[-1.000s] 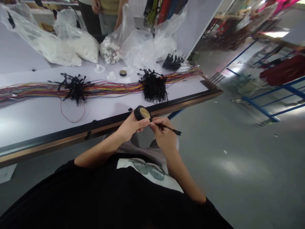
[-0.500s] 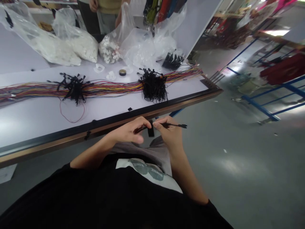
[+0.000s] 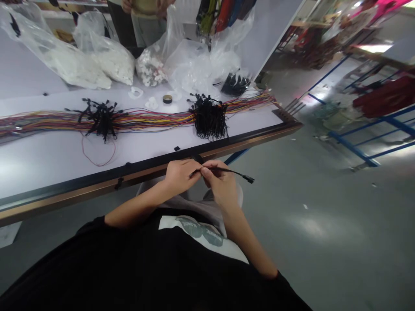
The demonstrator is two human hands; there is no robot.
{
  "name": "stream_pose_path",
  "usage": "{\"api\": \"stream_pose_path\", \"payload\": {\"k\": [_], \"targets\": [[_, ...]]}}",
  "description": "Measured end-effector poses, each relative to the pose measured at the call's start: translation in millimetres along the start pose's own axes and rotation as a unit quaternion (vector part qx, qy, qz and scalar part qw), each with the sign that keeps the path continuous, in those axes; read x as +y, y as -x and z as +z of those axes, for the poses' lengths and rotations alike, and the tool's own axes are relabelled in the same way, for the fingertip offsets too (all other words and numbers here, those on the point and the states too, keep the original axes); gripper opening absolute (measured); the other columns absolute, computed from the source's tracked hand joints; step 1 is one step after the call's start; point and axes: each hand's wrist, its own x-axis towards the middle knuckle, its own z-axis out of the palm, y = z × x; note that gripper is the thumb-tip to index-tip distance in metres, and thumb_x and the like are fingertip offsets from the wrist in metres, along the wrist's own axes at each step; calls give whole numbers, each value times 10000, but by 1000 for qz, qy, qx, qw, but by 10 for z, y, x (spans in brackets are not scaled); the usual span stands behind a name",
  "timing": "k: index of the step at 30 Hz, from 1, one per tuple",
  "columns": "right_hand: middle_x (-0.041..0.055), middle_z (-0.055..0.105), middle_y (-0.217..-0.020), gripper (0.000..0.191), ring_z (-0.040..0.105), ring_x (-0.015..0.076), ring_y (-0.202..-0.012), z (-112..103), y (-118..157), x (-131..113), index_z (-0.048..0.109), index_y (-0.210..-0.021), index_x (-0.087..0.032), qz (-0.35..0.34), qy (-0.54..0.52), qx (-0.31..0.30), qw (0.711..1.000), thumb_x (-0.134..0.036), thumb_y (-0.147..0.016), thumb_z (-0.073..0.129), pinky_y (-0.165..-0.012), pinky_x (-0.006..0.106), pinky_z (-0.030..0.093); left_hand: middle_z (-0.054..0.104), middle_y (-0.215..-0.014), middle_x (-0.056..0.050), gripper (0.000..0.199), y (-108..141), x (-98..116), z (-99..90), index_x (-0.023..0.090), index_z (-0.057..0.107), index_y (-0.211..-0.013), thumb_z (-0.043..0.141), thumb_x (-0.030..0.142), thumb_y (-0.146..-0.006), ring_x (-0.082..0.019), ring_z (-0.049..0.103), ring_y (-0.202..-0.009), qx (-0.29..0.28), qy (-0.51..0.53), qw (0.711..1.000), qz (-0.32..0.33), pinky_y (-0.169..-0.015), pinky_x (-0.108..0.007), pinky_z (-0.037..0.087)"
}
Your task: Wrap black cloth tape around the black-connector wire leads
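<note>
Just off the table's front edge, my left hand [image 3: 183, 176] and my right hand [image 3: 220, 181] meet fingertip to fingertip. Both pinch a thin black cable [image 3: 235, 172], which sticks out to the right of my right hand and ends in a black connector [image 3: 249, 179]. A dark roundish piece [image 3: 196, 159] shows just behind the fingertips, partly hidden. On the table lies a long bundle of coloured wires [image 3: 155, 120], with one black cable cluster [image 3: 210, 119] near my hands and another black cluster [image 3: 102, 121] farther left.
Plastic bags of white parts [image 3: 113, 62] line the back of the table, near a tape roll [image 3: 167, 99]. A small black piece [image 3: 177, 148] lies by the table's front rim [image 3: 155, 166]. A person [image 3: 147, 21] stands across the table. Blue-framed racks [image 3: 352, 149] stand at right.
My hands have come together, the left fingers closing in. The dark piece between them has shifted up towards the table edge. The cable's connector end now hangs lower.
</note>
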Motion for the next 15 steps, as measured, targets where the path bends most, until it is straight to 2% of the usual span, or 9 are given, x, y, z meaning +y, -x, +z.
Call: {"api": "stream_pose_path", "payload": {"k": [3, 5, 7, 9, 12, 13, 15], "targets": [[-24, 614, -693, 89, 586, 154, -698, 12, -5, -39, 598, -719, -231, -22, 27, 32, 999, -306, -755, 632, -670, 305, 458, 704, -805, -33, 112, 32, 32, 54, 182, 628, -856, 529, 212, -812, -137, 654, -756, 15, 71, 997, -39, -721, -248, 498], [-15, 636, -745, 90, 595, 158, -730, -3, -15, -40, 585, -706, -232, -51, 47, 68, 995, -293, -760, 624, -696, 314, 462, 693, -879, -40, 277, 39, 70, 64, 189, 543, -1072, 554, 202, -796, -134, 656, -764, 34, 177, 978, -105, -708, -257, 515], [-10, 653, -771, 99, 603, 164, -749, -25, -24, -33, 577, -693, -231, -75, 57, 84, 992, -287, -762, 621, -703, 321, 466, 671, -895, -36, 508, 23, 101, 40, 190, 410, -1217, 613, 208, -752, -118, 637, -672, 48, 285, 939, -185, -608, -246, 516], [-10, 661, -765, 111, 610, 166, -749, -40, -22, -39, 572, -680, -232, -90, 65, 76, 991, -287, -761, 624, -697, 322, 468, 647, -831, -21, 564, -15, 112, -8, 167, 423, -1179, 689, 233, -686, -103, 593, -570, 19, 366, 897, -248, -498, -224, 482], [-10, 672, -767, 114, 620, 165, -749, -35, 0, -76, 573, -669, -236, -95, 67, 42, 992, -278, -761, 626, -695, 318, 474, 581, -659, 2, 347, -71, 94, -63, 139, 542, -926, 699, 336, -688, -100, 545, -507, -77, 443, 840, -304, -427, -211, 427], [-8, 676, -773, 117, 624, 165, -753, -26, 10, -86, 573, -666, -237, -89, 63, 33, 993, -279, -762, 625, -700, 318, 477, 558, -626, 7, 300, -80, 86, -67, 144, 550, -868, 672, 371, -714, -97, 532, -503, -94, 462, 824, -316, -430, -213, 421], [-2, 683, -786, 125, 632, 169, -765, -6, 24, -82, 573, -655, -236, -68, 47, 30, 996, -281, -758, 628, -711, 324, 482, 529, -618, 13, 269, -74, 81, -58, 165, 547, -826, 627, 409, -746, -88, 509, -513, -90, 481, 806, -333, -467, -222, 427]]}}
